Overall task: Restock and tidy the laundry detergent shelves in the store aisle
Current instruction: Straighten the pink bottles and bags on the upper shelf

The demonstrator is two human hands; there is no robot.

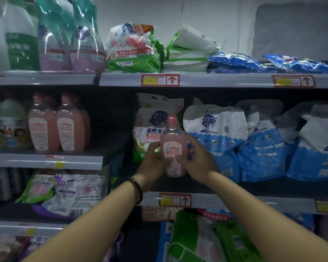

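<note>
I hold a pink detergent bottle (173,148) with a pink cap upright in front of the middle shelf (235,200). My left hand (153,163) grips its lower left side and wears a bracelet at the wrist. My right hand (197,161) curls round its right side. Behind the bottle stands a white and pink detergent bag (153,123). More bottles of the same pink kind (57,125) stand on the shelf to the left, beside a dark gap (112,120).
White and blue detergent bags (254,140) fill the middle shelf on the right. The top shelf carries bottles (70,40), a green flowered bag (133,48) and flat blue packs (273,62). Lower shelves hold purple and green bags (68,191). Red price tags (160,80) line the shelf edges.
</note>
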